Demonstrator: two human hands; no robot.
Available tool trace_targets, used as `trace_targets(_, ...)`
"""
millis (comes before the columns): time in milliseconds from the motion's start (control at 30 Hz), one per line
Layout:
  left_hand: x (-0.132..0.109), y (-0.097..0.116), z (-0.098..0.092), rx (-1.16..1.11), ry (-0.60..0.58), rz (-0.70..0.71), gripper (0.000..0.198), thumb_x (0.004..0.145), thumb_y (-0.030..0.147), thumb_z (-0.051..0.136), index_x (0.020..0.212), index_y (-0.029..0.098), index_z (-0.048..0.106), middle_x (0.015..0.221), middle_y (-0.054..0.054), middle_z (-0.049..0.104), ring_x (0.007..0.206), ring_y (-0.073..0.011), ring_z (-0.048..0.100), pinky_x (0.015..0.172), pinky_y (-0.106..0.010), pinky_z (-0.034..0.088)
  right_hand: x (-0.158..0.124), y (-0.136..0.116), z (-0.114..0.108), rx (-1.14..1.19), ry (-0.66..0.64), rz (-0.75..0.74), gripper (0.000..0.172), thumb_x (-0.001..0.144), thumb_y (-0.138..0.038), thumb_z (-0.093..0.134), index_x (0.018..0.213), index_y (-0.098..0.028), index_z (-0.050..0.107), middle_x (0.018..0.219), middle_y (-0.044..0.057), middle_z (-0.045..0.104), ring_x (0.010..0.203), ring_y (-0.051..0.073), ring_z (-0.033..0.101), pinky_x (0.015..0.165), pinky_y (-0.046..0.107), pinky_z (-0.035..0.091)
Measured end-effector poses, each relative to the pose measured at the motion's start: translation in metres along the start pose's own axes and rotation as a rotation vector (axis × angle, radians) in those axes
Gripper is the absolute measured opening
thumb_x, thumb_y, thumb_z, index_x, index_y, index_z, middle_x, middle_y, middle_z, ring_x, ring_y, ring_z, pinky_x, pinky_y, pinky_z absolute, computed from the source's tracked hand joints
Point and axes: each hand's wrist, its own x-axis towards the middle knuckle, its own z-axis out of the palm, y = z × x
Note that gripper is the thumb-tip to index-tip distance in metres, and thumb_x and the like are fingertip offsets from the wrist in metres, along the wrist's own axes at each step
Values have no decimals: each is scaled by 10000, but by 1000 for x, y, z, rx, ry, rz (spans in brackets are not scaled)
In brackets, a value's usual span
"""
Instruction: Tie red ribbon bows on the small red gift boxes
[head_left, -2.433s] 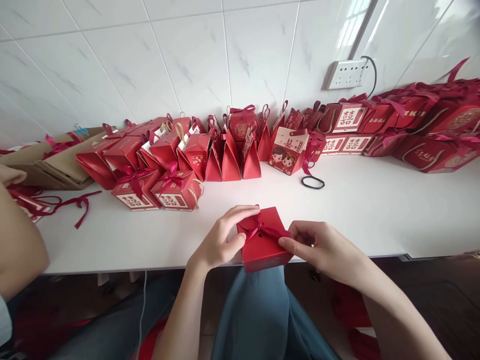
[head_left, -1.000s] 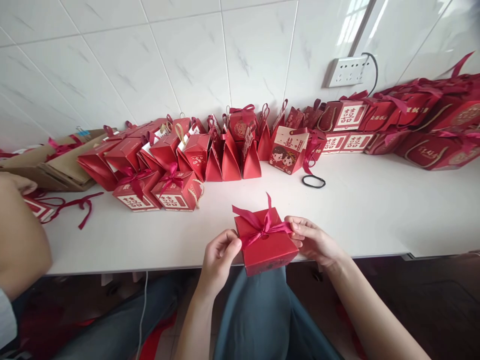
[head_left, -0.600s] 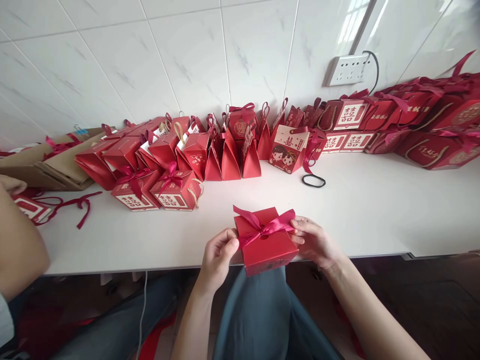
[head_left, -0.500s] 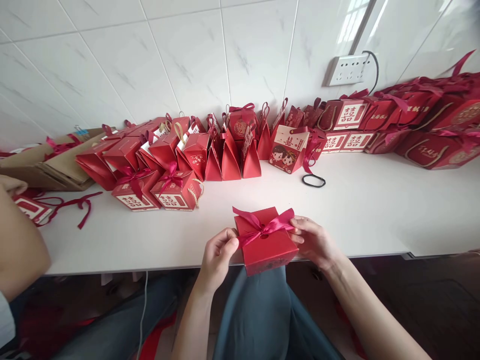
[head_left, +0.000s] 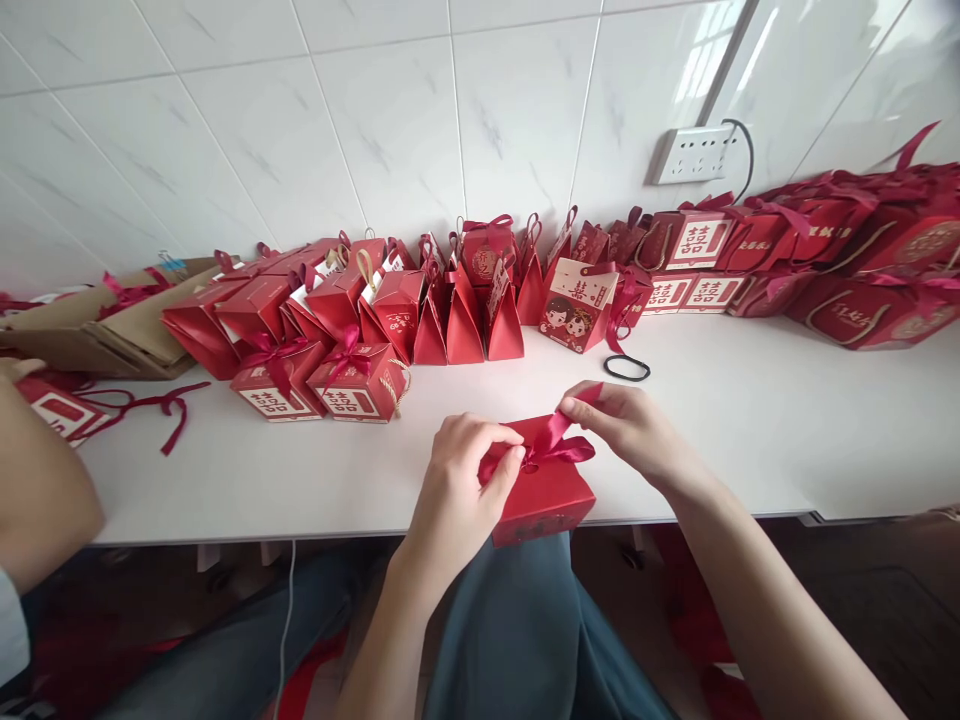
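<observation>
A red gift box (head_left: 546, 495) lies at the table's front edge, partly overhanging it above my knees. Across its top runs a crimson satin ribbon (head_left: 571, 449), tied in a bow at the middle. My left hand (head_left: 466, 478) reaches over the box's left side, thumb and forefinger pinched on the ribbon close to the knot. With my right hand (head_left: 628, 425) I pinch a ribbon tail and hold it raised off the lid, up and to the right. The fingers of my left hand hide the bow's left part.
Several red gift boxes (head_left: 397, 305) line the tiled wall, with more stacked at the right (head_left: 836, 235). A black elastic loop (head_left: 627, 368) lies beyond my right hand. At the left are a cardboard box (head_left: 56, 330) and another person's arm (head_left: 45, 470) by a ribboned box.
My left hand has moved from the bow's left end onto the ribbon near the knot. My right hand has gone up, lifting a ribbon tail off the box.
</observation>
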Motion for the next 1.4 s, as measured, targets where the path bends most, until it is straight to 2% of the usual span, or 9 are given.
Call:
trace_targets(267,0,-10,-2,-31,-164,-62,276,926,185,448,1124,272,618,1176,-41,539,1171,-183,487,1021,-337,404,45,2,12,46,-211,73,412,661,-513,747,589,-142,581,538,-66,471,522,68,387,525,234,291)
trace_targets(433,3,-11,-4,-49,-251,-97,335,928,189,419,1190,277,609,1338,-17,479,1286,-180,403,1102,-332,345,58,18,18,344,-458,290,392,626,-492,787,639,-129,637,574,-21,583,535,95,533,530,229,403)
trace_targets(600,5,-13,-2,-143,-315,-127,359,912,176,412,1219,255,580,1387,-18,466,1331,-189,376,1126,-332,321,56,26,22,377,-478,373,393,628,-507,775,725,-140,672,617,17,661,548,142,621,508,242,468)
trace_targets(900,15,-36,-3,-596,-313,-188,328,887,282,438,1128,201,645,1265,-59,584,1281,-246,456,1086,-339,344,56,37,32,369,-449,397,342,624,-457,775,636,-144,638,513,-18,596,446,103,542,453,221,427)
trace_targets(1033,14,-44,-3,-691,-317,-341,403,931,374,380,1136,168,658,1181,-75,656,1186,-275,540,1016,-358,395,58,44,29,331,-322,351,330,633,-438,766,689,-132,656,633,17,632,543,126,574,508,238,453)
trace_targets(1167,6,-41,-3,-712,-312,-465,395,931,402,415,1136,156,646,1100,-71,686,1051,-254,612,886,-317,457,36,43,12,284,76,260,332,791,-491,609,901,-178,621,956,59,629,819,154,602,717,263,487)
trace_targets(1300,-6,-40,1,-721,-252,-513,410,940,455,394,1065,167,657,1041,-53,693,990,-228,619,841,-295,453,-30,35,15,72,503,17,310,864,-507,527,923,-207,578,981,68,580,920,205,583,798,344,495)
trace_targets(1367,-14,-41,6,-695,-200,-528,457,930,517,385,1037,161,651,990,-56,695,942,-223,621,785,-290,457,-64,32,31,-64,504,-218,378,860,-519,536,1099,-226,515,1100,98,544,1052,256,555,864,413,497)
trace_targets(1400,-17,-41,9,-672,-166,-531,484,922,547,380,1022,156,647,972,-60,692,921,-221,619,759,-287,458,-78,32,41,-164,435,-298,562,810,-548,600,1243,-230,433,1207,127,496,1159,293,503,933,458,471)
